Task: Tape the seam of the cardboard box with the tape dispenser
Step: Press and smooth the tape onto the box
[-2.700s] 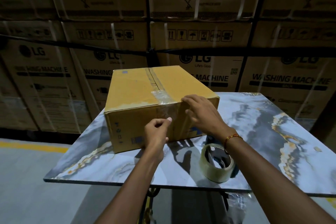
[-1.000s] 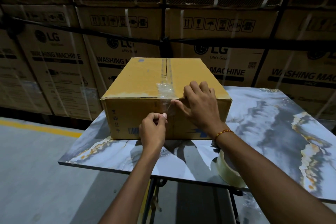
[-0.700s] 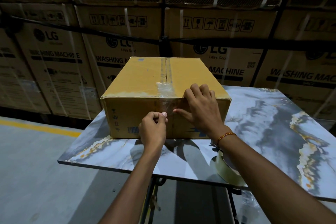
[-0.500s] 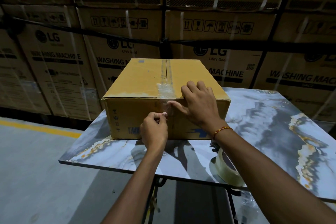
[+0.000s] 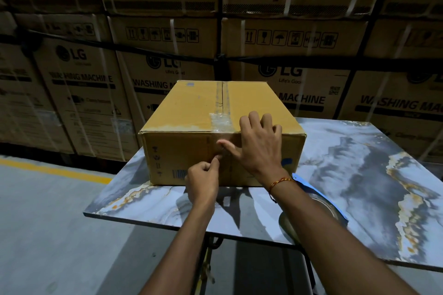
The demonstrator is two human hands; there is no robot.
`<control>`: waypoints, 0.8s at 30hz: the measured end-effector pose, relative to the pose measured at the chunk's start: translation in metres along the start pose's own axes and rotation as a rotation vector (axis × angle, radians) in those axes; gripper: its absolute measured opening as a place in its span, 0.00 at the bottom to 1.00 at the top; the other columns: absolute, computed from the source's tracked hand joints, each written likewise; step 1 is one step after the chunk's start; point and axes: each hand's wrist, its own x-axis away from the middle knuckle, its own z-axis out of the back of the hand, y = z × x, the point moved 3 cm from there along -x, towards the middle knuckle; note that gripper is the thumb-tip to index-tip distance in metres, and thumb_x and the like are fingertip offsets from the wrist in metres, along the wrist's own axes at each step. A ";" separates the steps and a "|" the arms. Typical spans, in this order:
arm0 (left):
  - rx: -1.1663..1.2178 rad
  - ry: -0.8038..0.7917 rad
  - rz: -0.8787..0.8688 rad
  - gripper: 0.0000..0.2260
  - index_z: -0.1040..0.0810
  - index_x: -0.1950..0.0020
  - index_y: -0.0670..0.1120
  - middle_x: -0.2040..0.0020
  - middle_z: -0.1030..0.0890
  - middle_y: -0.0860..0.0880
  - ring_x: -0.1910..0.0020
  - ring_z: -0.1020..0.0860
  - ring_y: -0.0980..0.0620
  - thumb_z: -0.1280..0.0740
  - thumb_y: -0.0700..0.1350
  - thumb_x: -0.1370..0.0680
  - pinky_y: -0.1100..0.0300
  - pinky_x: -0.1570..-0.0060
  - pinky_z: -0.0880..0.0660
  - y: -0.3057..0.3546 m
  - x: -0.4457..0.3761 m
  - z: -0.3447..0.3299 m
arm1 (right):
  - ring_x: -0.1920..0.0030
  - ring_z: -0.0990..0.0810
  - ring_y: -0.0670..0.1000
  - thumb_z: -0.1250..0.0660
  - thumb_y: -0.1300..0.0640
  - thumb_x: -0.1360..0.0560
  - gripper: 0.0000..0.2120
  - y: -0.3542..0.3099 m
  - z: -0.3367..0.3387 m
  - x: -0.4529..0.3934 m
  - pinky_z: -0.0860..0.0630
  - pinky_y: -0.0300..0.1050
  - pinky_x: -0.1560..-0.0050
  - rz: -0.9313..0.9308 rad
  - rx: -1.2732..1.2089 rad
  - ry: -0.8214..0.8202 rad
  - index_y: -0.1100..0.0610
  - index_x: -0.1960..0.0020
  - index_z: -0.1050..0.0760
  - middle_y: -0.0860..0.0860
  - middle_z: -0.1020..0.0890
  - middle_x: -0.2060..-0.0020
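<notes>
A yellow-brown cardboard box (image 5: 189, 105) sits on a marble-patterned table (image 5: 374, 175). Its top seam (image 5: 222, 96) runs front to back, with a crumpled piece of clear tape (image 5: 219, 122) over the near end and down the front face. My left hand (image 5: 203, 177) pinches the loose end of that tape low on the front face. My right hand (image 5: 259, 146) lies flat on the box's front top edge, thumb pressing the tape. The tape roll with its blue dispenser (image 5: 318, 201) lies on the table, partly hidden behind my right forearm.
Large strapped washing-machine cartons (image 5: 299, 60) are stacked like a wall right behind the table. A grey floor with a yellow line (image 5: 52, 170) is on the left. The table's near edge (image 5: 167, 224) is just under my forearms.
My right hand slid along the box's front top edge, its thumb pressing down the front tape. My left hand stays pinched on the tape end. The camera has shifted slightly.
</notes>
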 end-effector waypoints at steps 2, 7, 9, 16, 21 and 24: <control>-0.042 0.025 -0.036 0.15 0.23 0.65 0.46 0.70 0.24 0.51 0.67 0.26 0.50 0.33 0.53 0.21 0.58 0.67 0.33 -0.005 0.001 0.006 | 0.52 0.30 0.58 0.40 0.25 0.29 0.33 0.000 -0.003 0.005 0.30 0.54 0.57 0.006 0.026 -0.020 0.56 0.50 0.31 0.56 0.26 0.50; -0.346 0.304 -0.568 0.06 0.22 0.48 0.48 0.49 0.22 0.49 0.47 0.26 0.48 0.32 0.47 0.23 0.57 0.56 0.31 0.019 0.003 0.029 | 0.51 0.29 0.59 0.33 0.27 0.32 0.33 0.011 -0.006 0.009 0.28 0.55 0.56 0.103 0.020 -0.043 0.57 0.48 0.31 0.57 0.25 0.48; -0.495 0.360 -0.799 0.12 0.23 0.41 0.48 0.42 0.23 0.46 0.42 0.28 0.46 0.32 0.48 0.24 0.53 0.47 0.29 0.036 0.000 0.034 | 0.51 0.29 0.57 0.38 0.28 0.28 0.30 0.020 -0.004 0.006 0.27 0.54 0.57 0.118 -0.021 -0.035 0.56 0.49 0.30 0.55 0.25 0.50; -0.970 0.074 -0.949 0.34 0.37 0.23 0.48 0.25 0.30 0.45 0.26 0.33 0.46 0.50 0.68 0.21 0.42 0.23 0.47 0.063 -0.046 0.027 | 0.53 0.30 0.57 0.40 0.32 0.23 0.25 0.018 -0.005 0.000 0.32 0.52 0.58 0.084 -0.061 0.022 0.56 0.51 0.30 0.54 0.25 0.52; -0.962 0.117 -0.998 0.34 0.34 0.24 0.46 0.31 0.24 0.46 0.32 0.27 0.46 0.48 0.68 0.21 0.45 0.30 0.37 0.055 -0.047 0.027 | 0.49 0.30 0.59 0.32 0.31 0.29 0.29 0.018 -0.012 0.016 0.29 0.55 0.54 0.105 -0.036 0.006 0.56 0.47 0.31 0.57 0.25 0.48; -0.997 0.104 -1.026 0.37 0.37 0.23 0.47 0.31 0.25 0.46 0.32 0.28 0.45 0.46 0.71 0.23 0.44 0.30 0.36 0.053 -0.049 0.028 | 0.47 0.30 0.60 0.29 0.31 0.31 0.31 0.018 -0.013 0.020 0.28 0.56 0.52 0.098 -0.033 -0.017 0.57 0.46 0.30 0.58 0.25 0.46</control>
